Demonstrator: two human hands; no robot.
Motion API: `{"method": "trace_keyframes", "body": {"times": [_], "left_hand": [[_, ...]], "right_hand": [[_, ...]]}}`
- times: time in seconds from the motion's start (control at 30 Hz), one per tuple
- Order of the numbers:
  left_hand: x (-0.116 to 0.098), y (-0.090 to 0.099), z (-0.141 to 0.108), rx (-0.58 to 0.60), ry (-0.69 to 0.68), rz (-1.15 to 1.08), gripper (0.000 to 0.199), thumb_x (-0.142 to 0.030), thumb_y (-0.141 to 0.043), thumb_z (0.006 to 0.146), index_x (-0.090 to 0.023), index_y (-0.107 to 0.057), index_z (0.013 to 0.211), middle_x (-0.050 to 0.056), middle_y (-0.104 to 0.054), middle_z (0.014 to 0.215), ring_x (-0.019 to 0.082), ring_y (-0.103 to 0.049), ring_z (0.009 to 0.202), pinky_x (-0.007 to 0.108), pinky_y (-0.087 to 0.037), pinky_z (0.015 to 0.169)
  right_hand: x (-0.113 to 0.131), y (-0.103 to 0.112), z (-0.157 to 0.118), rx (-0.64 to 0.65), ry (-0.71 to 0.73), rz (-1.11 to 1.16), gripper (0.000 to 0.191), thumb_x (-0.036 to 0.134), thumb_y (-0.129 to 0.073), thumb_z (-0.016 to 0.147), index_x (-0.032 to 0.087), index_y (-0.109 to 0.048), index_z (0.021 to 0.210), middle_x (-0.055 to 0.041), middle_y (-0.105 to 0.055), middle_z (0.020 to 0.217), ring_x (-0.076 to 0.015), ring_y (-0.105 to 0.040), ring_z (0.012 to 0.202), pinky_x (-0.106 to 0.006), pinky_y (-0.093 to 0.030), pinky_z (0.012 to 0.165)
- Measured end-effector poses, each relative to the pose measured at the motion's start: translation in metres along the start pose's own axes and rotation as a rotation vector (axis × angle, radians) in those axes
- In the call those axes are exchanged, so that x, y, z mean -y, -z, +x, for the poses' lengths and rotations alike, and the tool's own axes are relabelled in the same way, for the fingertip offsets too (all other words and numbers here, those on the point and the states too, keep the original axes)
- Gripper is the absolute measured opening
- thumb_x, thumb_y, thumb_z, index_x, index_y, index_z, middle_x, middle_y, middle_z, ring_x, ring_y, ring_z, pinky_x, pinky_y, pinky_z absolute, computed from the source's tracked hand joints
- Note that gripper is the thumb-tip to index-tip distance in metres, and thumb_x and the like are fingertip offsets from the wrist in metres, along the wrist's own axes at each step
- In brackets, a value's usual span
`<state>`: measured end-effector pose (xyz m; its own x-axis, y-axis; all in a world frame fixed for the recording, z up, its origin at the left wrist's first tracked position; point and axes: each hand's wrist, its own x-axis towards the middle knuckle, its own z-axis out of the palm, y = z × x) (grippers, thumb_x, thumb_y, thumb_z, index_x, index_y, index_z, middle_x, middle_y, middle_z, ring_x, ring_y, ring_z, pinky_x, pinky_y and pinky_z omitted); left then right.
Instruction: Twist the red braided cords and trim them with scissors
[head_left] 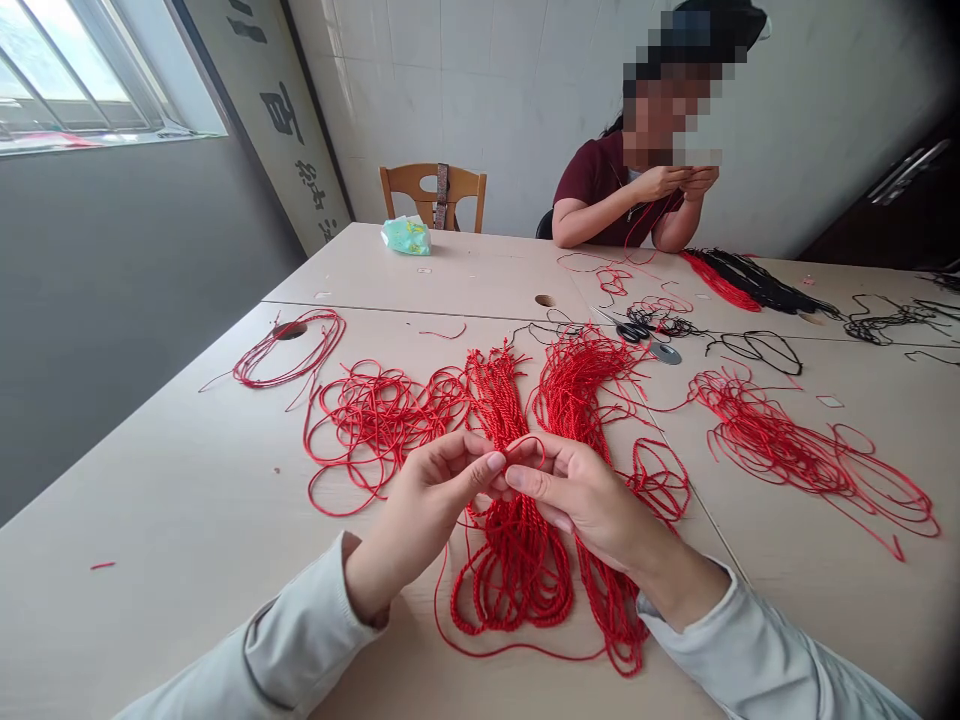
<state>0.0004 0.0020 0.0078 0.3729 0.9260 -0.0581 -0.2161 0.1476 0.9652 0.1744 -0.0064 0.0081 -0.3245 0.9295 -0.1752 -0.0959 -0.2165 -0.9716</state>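
Note:
My left hand (448, 487) and my right hand (568, 492) meet fingertip to fingertip over the table. Both are closed in a pinch on a thin red cord (537, 441), which makes a small loop above the right fingers. Its trailing end seems to hang down and curve across the table below. Beneath my hands lies a bundle of twisted red cords (517, 575), looped at the near end. A second red cord bundle (566, 385) lies just right of it, partly hidden by my right hand. Loose tangled red cord (375, 410) spreads out left of my hands.
Across the table (180, 480) a person (600, 195) holds thin cord in both hands. Black-handled scissors (634, 330) and a grey tape roll (666, 352) lie mid-table. Red cord (795, 450) lies right, a red coil (330, 345) left, black cords (757, 280) and a tissue pack (406, 236) farther back.

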Motion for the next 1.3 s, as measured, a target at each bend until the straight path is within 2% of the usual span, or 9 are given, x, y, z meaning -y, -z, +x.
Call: {"method": "trace_keyframes", "body": {"times": [0.13,0.27,0.37,0.5,0.7,0.83,0.97,1.17,1.3], "left_hand": [[0.001,0.001,0.0,0.018,0.002,0.016,0.019,-0.032,-0.068,0.084,-0.014,-0.068,0.079,0.0,-0.064,0.069,0.011,-0.058,0.067,0.022,-0.047,0.066],[0.002,0.004,0.001,0.014,0.06,-0.155,0.029,-0.039,-0.059,0.089,-0.015,-0.07,0.079,0.004,-0.067,0.079,0.014,-0.061,0.075,0.027,-0.05,0.074],[0.001,0.006,0.002,0.074,0.114,-0.204,0.022,-0.036,-0.065,0.086,-0.016,-0.07,0.079,0.003,-0.067,0.076,0.012,-0.059,0.069,0.024,-0.048,0.066],[0.0,0.01,0.002,0.111,0.107,-0.12,0.016,-0.033,-0.071,0.082,-0.017,-0.069,0.079,-0.002,-0.059,0.061,0.006,-0.048,0.056,0.017,-0.036,0.052],[-0.004,0.009,0.002,0.089,-0.01,0.091,0.016,-0.029,-0.074,0.079,-0.015,-0.068,0.073,-0.002,-0.059,0.065,0.007,-0.045,0.06,0.019,-0.036,0.056],[-0.004,0.009,0.001,0.024,-0.059,0.204,0.021,-0.032,-0.076,0.076,-0.015,-0.064,0.071,-0.003,-0.053,0.058,0.008,-0.04,0.054,0.022,-0.03,0.05],[-0.002,0.01,0.001,-0.067,-0.105,0.26,0.023,-0.038,-0.071,0.08,-0.016,-0.063,0.074,-0.002,-0.052,0.059,0.009,-0.04,0.054,0.023,-0.03,0.05],[0.0,0.008,0.001,-0.117,-0.231,0.407,0.021,-0.035,-0.069,0.082,-0.017,-0.063,0.072,-0.003,-0.049,0.058,0.009,-0.037,0.053,0.024,-0.029,0.049],[0.004,0.008,0.001,-0.118,-0.271,0.421,0.017,-0.032,-0.068,0.083,-0.018,-0.065,0.073,-0.003,-0.049,0.059,0.009,-0.038,0.054,0.023,-0.031,0.049]], "right_hand": [[0.003,-0.001,0.0,-0.024,0.027,0.043,0.019,0.033,-0.074,0.077,0.018,-0.066,0.085,0.0031,-0.059,0.071,-0.0037,-0.038,0.048,-0.018,-0.027,0.041],[0.006,-0.001,-0.001,-0.066,0.088,0.039,0.015,0.03,-0.073,0.08,0.018,-0.066,0.084,0.005,-0.055,0.066,-0.0034,-0.034,0.046,-0.019,-0.026,0.042],[0.008,0.002,-0.002,-0.012,0.055,0.07,0.014,0.029,-0.072,0.081,0.018,-0.064,0.084,0.0055,-0.054,0.064,-0.0027,-0.031,0.045,-0.019,-0.021,0.041],[0.011,0.005,-0.003,0.036,0.016,0.088,0.016,0.03,-0.073,0.08,0.017,-0.064,0.084,0.0057,-0.053,0.063,-0.0023,-0.029,0.045,-0.018,-0.02,0.041],[0.011,0.003,-0.004,0.041,-0.003,0.102,0.018,0.028,-0.076,0.076,0.016,-0.064,0.079,0.0071,-0.051,0.062,-0.0017,-0.028,0.044,-0.018,-0.023,0.042],[0.011,0.003,-0.003,0.058,-0.008,0.101,0.021,0.031,-0.074,0.078,0.017,-0.061,0.086,0.0062,-0.055,0.061,-0.0018,-0.029,0.042,-0.017,-0.02,0.039],[0.012,0.0,-0.004,0.07,-0.008,0.12,0.023,0.04,-0.061,0.087,0.018,-0.057,0.091,0.0029,-0.061,0.067,-0.0015,-0.03,0.039,-0.017,-0.016,0.036],[0.005,-0.005,-0.001,-0.114,0.079,0.06,0.018,0.033,-0.07,0.081,0.017,-0.064,0.086,0.0075,-0.049,0.059,-0.0012,-0.029,0.04,-0.017,-0.018,0.036],[0.003,-0.007,0.0,-0.209,0.144,0.022,0.016,0.03,-0.073,0.077,0.017,-0.066,0.082,0.0071,-0.049,0.059,-0.002,-0.032,0.043,-0.017,-0.022,0.038]]}}
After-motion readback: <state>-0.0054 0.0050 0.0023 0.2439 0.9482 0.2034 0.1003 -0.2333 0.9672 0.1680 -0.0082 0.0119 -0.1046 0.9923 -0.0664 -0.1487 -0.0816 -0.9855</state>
